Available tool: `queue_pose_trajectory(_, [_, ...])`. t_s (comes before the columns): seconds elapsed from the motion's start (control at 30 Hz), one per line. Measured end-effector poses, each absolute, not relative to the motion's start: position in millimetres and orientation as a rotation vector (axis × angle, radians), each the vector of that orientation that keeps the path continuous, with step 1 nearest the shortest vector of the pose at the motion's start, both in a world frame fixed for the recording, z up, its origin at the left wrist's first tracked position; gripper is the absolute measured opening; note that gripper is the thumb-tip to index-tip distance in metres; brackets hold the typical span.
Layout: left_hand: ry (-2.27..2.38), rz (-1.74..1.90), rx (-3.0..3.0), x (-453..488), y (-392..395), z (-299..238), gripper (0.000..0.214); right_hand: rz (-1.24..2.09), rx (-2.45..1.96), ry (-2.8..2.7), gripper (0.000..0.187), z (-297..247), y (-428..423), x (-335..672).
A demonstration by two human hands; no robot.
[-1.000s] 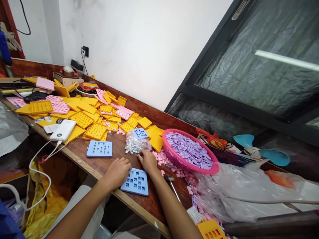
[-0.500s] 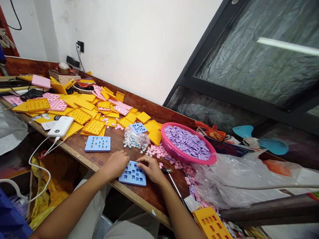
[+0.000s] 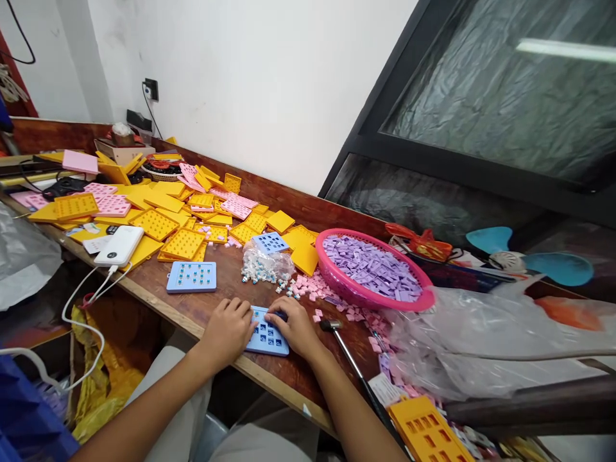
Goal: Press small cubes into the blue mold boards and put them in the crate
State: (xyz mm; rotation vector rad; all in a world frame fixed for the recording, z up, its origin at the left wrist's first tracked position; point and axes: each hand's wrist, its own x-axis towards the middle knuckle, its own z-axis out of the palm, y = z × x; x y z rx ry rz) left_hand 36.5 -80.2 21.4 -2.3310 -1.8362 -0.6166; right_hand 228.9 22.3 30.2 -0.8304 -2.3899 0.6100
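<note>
A light blue panel with square holes lies on the table in front of me, between my two hands. My left hand grips its left side with bent fingers, the thumb over the face. My right hand is closed at the upper right corner, thumb and fingers together; whatever they pinch is hidden. A few small teal-and-white pieces sit in the panel's top row. Beyond my left hand lies another light blue panel carrying several teal pieces. A clear bag of small white-and-teal pieces is farther back, with a third blue panel on it.
A pink basket of purple pieces stands at the right, loose pink pieces around it. A hammer lies beside my right forearm. Yellow panels are heaped at the left, near a white power bank with cables.
My left hand has come down lower over the panel's left side, its thumb now on the face. My right hand stays at the upper right corner. The view has shifted slightly.
</note>
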Motion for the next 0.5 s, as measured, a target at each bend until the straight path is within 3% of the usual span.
queue_pose_trajectory(0.23, [-1.744, -0.703, -2.445, 30, -95, 10, 0.037, 0.442, -0.783, -2.463, 0.008, 27, 23, 230])
queue_pose_trajectory(0.5, [-1.984, -0.681, -2.361, -17, -18, 44, 0.025, -0.312, -0.723, -2.705, 0.021, 32, 1, 221])
